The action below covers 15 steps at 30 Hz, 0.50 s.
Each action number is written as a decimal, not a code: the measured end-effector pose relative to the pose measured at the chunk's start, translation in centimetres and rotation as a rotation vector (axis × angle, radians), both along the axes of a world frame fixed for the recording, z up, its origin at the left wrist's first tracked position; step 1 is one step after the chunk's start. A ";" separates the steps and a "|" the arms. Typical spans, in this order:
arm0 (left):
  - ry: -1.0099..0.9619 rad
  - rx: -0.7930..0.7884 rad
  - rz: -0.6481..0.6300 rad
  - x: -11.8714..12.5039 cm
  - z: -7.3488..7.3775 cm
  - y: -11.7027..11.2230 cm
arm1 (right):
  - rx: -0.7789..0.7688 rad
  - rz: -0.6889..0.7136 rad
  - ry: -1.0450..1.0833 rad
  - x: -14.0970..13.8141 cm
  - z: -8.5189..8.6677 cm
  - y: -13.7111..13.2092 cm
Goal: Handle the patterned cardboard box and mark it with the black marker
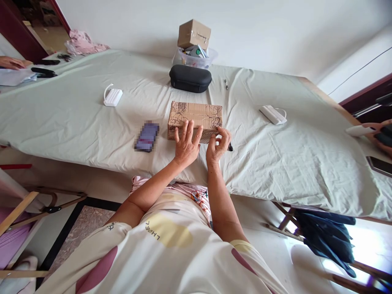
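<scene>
A brown cardboard box (196,109) lies on the cloth in front of me, with dark looping scribbles on its top and front side. My left hand (187,145) rests on its front edge, fingers spread and open. At the front right corner, my right hand (218,145) is closed, thumb and index finger bent together against the box. What those fingers hold, if anything, is hidden. A small black object (230,147) shows just right of that hand; I cannot tell whether the hand touches it. Left of the box lies a phone (147,137), its screen blurred.
Behind the box are a black case (190,78), a plastic tub (196,61) and another carton (192,34). White corded devices sit left (113,97) and right (273,114). Other people's hands show at the left (12,62) and right (384,134) edges.
</scene>
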State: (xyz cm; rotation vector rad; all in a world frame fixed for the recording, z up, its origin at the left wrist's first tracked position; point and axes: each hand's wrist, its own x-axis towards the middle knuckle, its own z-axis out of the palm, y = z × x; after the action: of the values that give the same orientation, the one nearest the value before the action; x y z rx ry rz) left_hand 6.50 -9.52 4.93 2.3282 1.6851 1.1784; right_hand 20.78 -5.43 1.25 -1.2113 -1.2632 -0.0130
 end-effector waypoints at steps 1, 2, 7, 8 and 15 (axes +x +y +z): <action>-0.005 0.004 -0.004 0.1 0.0 0.1 | 0.003 -0.024 -0.028 0.0 0.0 0.0; -0.010 0.007 -0.006 0.1 0.0 0.2 | 0.005 -0.057 -0.062 0.0 0.0 0.0; -0.006 0.010 -0.015 -0.3 0.2 0.5 | -0.035 -0.182 -0.250 -1.0 0.4 -0.4; -0.006 0.011 -0.016 -0.4 0.2 0.6 | -0.049 -0.168 -0.282 -1.4 0.5 -0.5; -0.002 0.019 -0.029 -0.6 0.2 0.8 | -0.161 -0.059 -0.356 -2.8 0.9 -1.1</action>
State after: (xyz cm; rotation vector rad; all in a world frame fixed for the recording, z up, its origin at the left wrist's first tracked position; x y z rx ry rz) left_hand 5.91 -8.74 5.12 2.3533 1.6406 1.1969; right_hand 17.97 -6.55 2.15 -1.4281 -1.5598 -0.1808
